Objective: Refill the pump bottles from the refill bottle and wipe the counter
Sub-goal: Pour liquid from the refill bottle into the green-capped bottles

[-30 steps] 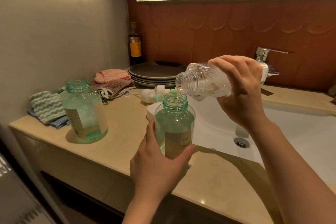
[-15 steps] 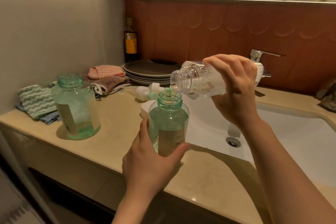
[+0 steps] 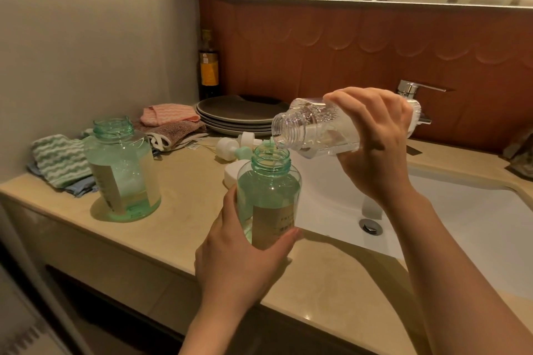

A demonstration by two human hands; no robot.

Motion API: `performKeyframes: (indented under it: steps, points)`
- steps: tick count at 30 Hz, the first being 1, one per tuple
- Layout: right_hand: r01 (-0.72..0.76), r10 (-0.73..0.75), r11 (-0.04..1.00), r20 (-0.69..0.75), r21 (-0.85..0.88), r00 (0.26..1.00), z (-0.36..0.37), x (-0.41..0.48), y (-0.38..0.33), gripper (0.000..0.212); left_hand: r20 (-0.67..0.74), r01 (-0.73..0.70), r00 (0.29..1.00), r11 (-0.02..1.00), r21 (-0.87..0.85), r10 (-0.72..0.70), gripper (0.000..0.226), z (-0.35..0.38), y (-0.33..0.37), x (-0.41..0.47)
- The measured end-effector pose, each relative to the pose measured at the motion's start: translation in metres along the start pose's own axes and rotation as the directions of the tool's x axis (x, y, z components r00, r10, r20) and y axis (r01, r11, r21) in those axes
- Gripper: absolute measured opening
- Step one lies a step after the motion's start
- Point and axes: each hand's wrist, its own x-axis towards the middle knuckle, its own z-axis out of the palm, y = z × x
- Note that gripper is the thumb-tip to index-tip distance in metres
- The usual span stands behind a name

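Note:
My left hand (image 3: 245,256) grips an open green pump bottle (image 3: 269,193) that stands on the beige counter (image 3: 184,210) beside the sink. My right hand (image 3: 375,138) holds the clear refill bottle (image 3: 311,132) tipped on its side, its mouth just above the green bottle's neck. A second open green bottle (image 3: 122,173) stands to the left, apart from both hands. Two removed pump heads (image 3: 239,147) lie on the counter behind the held bottle.
A white sink basin (image 3: 432,219) with a drain (image 3: 370,225) lies to the right, a chrome tap (image 3: 412,92) behind it. Stacked dark plates (image 3: 239,115), folded cloths (image 3: 170,121), a striped green cloth (image 3: 57,158) and a dark bottle (image 3: 209,66) sit at the back left.
The refill bottle's mouth has come a little closer to the green bottle's neck. My view has shifted slightly. Both hands keep their holds.

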Motion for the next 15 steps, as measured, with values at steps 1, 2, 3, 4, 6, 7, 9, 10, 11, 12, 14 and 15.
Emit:
performKeyframes:
  steps: [1, 2, 3, 4, 6, 7, 9, 10, 11, 12, 14, 15]
  points:
    - [-0.001, 0.001, 1.000, 0.000, -0.004, 1.000, 0.0002, 0.0001, 0.0002, 0.081, 0.000, -0.002, 1.000, 1.000, 0.000, 0.002, 0.111, -0.0002, -0.0004, -0.0002]
    - [-0.002, 0.002, 1.000, 0.001, -0.007, 1.000, 0.0004, -0.0002, 0.0002, 0.082, 0.000, -0.002, 1.000, 1.000, -0.001, 0.002, 0.110, -0.0002, -0.0009, -0.0004]
    - [-0.003, 0.003, 1.000, 0.003, -0.009, 1.000, 0.0006, -0.0005, 0.0003, 0.083, 0.000, -0.004, 1.000, 1.000, -0.004, 0.004, 0.109, -0.0001, -0.0012, -0.0006]
    - [-0.003, 0.003, 1.000, 0.004, -0.008, 1.000, 0.0008, -0.0007, 0.0005, 0.083, -0.002, -0.007, 1.000, 1.000, -0.007, 0.007, 0.107, 0.0000, -0.0015, -0.0008]
    - [0.000, 0.000, 1.000, 0.004, -0.006, 1.000, 0.0009, -0.0007, 0.0005, 0.083, -0.006, -0.016, 1.000, 1.000, -0.012, 0.016, 0.104, 0.0005, -0.0014, -0.0004]
    - [0.002, -0.002, 1.000, 0.003, -0.003, 1.000, 0.0010, -0.0003, 0.0003, 0.082, -0.005, -0.017, 1.000, 1.000, -0.012, 0.017, 0.105, 0.0006, -0.0014, -0.0003]
    - [0.007, -0.007, 1.000, 0.000, 0.000, 1.000, 0.0011, 0.0001, -0.0003, 0.080, 0.002, -0.014, 1.000, 1.000, -0.012, 0.014, 0.106, 0.0009, -0.0007, -0.0003]
    - [0.008, -0.008, 1.000, -0.002, 0.000, 1.000, 0.0015, 0.0003, -0.0009, 0.080, 0.004, -0.013, 1.000, 1.000, -0.012, 0.013, 0.107, 0.0007, -0.0010, -0.0004]
    - [0.008, -0.008, 1.000, -0.004, 0.000, 1.000, 0.0017, 0.0002, -0.0014, 0.080, 0.007, -0.009, 1.000, 1.000, -0.010, 0.009, 0.106, 0.0007, -0.0010, -0.0003]
    - [0.009, -0.009, 1.000, -0.005, 0.002, 1.000, 0.0017, 0.0003, -0.0016, 0.079, 0.009, -0.005, 1.000, 1.000, -0.006, 0.005, 0.105, 0.0008, -0.0010, -0.0003]
    - [0.009, -0.009, 1.000, -0.005, 0.003, 1.000, 0.0017, 0.0004, -0.0015, 0.078, 0.011, -0.001, 1.000, 1.000, 0.000, 0.001, 0.104, 0.0012, -0.0012, 0.0002]
    - [0.010, -0.010, 1.000, -0.005, -0.001, 1.000, 0.0014, 0.0006, -0.0014, 0.078, 0.010, -0.001, 1.000, 1.000, -0.001, 0.001, 0.105, 0.0014, -0.0013, 0.0005]
